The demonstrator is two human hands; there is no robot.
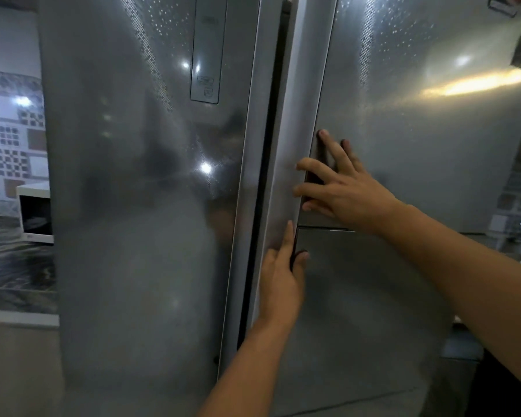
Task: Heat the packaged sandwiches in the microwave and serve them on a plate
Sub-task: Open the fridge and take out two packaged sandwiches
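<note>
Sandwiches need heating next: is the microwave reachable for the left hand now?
Probably not: the left hand rests on the fridge door, while the microwave sits apart, past the fridge's left side.

Shut silver fridge doors (139, 206) wall off nearly the whole view, only a thin dark seam (268, 164) running between them. Both hands crowd the right door's edge, the left hand (280, 278) low, the right hand (340, 188) above. Far left, a desk (15, 266) lies open beside the microwave (36, 212).
</note>
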